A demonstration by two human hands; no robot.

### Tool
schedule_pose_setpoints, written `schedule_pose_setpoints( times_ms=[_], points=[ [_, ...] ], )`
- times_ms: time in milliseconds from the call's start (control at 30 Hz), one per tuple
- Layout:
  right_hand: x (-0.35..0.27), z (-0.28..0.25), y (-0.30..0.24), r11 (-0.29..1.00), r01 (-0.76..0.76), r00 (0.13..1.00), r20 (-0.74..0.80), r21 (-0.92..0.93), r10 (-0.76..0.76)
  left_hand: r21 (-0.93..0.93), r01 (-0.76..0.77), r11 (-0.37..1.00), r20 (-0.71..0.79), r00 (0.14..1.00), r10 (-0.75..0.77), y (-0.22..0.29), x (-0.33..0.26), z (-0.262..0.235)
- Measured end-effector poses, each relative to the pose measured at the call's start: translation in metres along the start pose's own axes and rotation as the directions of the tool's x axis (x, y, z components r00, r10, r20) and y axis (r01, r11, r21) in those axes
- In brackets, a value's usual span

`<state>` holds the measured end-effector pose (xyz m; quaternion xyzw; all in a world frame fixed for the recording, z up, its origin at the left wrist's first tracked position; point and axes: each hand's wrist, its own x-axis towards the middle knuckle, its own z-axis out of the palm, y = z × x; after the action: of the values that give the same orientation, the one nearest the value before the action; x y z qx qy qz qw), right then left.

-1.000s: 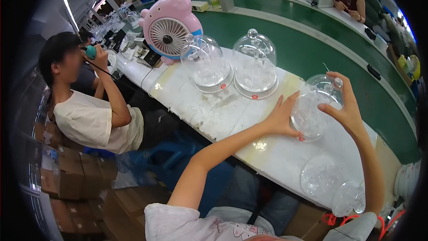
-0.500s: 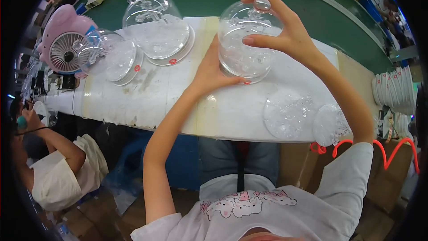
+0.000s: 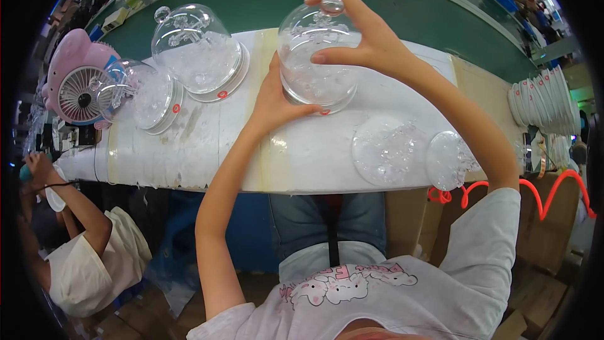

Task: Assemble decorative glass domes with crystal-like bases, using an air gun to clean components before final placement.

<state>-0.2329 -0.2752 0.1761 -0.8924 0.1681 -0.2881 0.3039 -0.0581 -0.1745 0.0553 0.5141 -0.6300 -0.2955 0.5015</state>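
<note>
A clear glass dome (image 3: 302,72) with a round knob sits on a pale round base (image 3: 345,99) in front of me. My left hand (image 3: 274,102) curves around the lower left side of the dome and base, thumb along the front rim near a small red mark. From the right, my right hand (image 3: 368,41) grips the dome's upper part, its fingers behind the knob and its thumb across the front. Clear decorations show inside the glass. Nearer me on the right lie two clear round discs, one larger (image 3: 382,154) and one smaller (image 3: 445,162), bearing clear pieces.
Two more domes on bases, one larger (image 3: 195,41) and one smaller (image 3: 148,85), stand left on the white tabletop (image 3: 207,151). Beyond is a pink fan (image 3: 78,69). White discs (image 3: 544,101) are stacked far right, above an orange coiled hose (image 3: 542,198). A co-worker (image 3: 88,264) sits lower left.
The whole view has shifted, so the table and its things appear farther left. Both my hands keep nearly the same hold on the dome and base.
</note>
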Motion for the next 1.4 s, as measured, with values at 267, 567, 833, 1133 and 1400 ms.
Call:
schedule_pose_setpoints(
  times_ms=[267,567,833,1133,1400],
  points=[
    [0.001,-0.035,-0.022,0.988,-0.024,0.995,-0.095,-0.155,0.009,0.120,0.031,0.992,-0.020,0.999,-0.029,0.008,-0.012,-0.001],
    [-0.034,-0.089,-0.005,0.942,-0.172,0.966,-0.235,-0.287,0.105,0.147,0.089,0.985,-0.199,0.978,-0.058,0.004,-0.098,-0.063],
    [-0.082,-0.160,0.034,0.827,-0.292,0.914,-0.394,-0.481,0.094,0.394,0.096,0.914,-0.146,0.988,-0.041,-0.008,-0.159,-0.127],
    [-0.219,-0.362,0.104,0.012,-0.811,0.585,-0.811,-0.585,-0.004,0.242,0.171,0.955,-0.167,0.977,-0.132,-0.009,-0.166,-0.137],
    [-0.353,-0.502,0.137,-0.357,-0.782,0.513,-0.853,-0.511,0.098,0.161,0.327,0.931,-0.334,0.906,-0.260,0.059,-0.225,-0.101]
  ],
)
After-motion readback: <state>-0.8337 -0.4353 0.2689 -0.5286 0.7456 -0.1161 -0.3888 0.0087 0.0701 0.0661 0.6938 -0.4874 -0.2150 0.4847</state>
